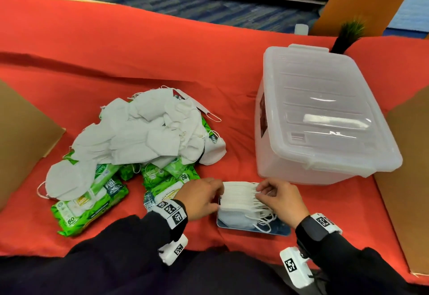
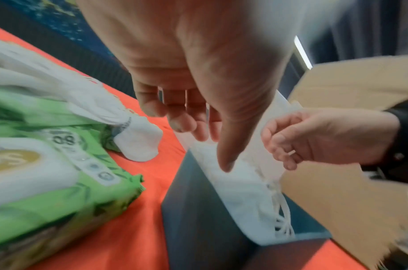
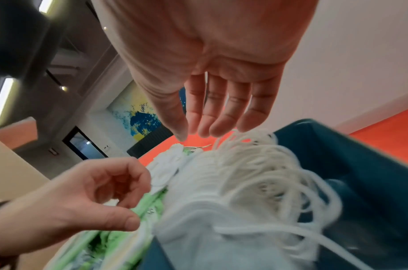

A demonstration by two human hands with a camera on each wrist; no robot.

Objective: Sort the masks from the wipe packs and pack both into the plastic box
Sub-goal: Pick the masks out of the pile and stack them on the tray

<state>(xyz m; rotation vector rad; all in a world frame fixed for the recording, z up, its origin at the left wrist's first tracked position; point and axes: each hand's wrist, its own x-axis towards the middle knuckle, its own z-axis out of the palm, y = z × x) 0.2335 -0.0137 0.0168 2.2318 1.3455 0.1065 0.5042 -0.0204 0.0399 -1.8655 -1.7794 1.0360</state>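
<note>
the stack of masks stands between my fingers, on a blue tray. its ear loops hang loose on the right, so they can catch my right hand and topple the stack. my left hand is relaxed beside it, and both hands hover without gripping. the box, beyond my fingers, has its lid on.

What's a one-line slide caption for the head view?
Both hands, left hand and right hand, square a stack of white masks beside the closed plastic box.
</note>
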